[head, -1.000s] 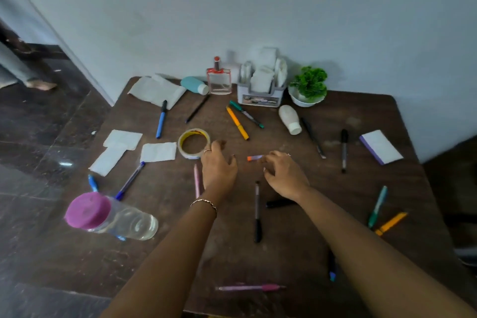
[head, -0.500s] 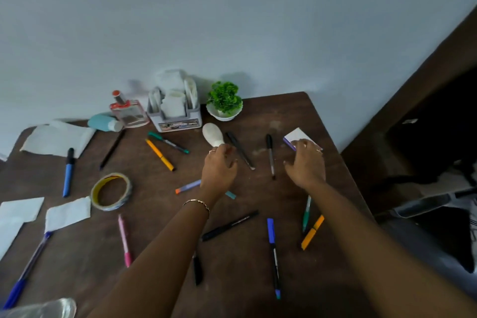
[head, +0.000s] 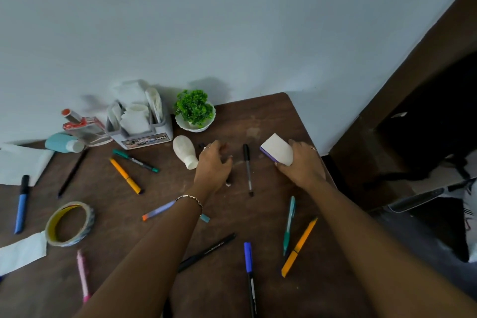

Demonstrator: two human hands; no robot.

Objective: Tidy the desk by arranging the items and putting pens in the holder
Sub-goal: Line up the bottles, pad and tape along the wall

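Right hand (head: 302, 168) gripping a white notepad block with a purple edge (head: 277, 152), tilting it up off the dark brown wooden desk (head: 271, 116) near the far right corner, thumb underneath, fingers curling over the top

Left hand (head: 213, 166) lying palm-down, fingers curled over a dark pen; only the pen's tip (head: 228, 183) is showing under the palm, so whether the grip is actually closing on it cannot be told

Just left of that hand a white plastic bottle (head: 184, 151) is lying on its side; just right, a black capped pen (head: 247, 169) is lying between the two hands

Grey desk organiser holder (head: 144, 134) is standing at the back by the wall, stuffed with white papers, beside a small green plant in a white bowl (head: 195, 111)

Loose on the desk: a green marker (head: 135, 161), an orange marker (head: 125, 175), a blue marker (head: 22, 204), a roll of tape (head: 69, 223), a teal pen (head: 289, 224) and another orange marker (head: 299, 246) near the right forearm
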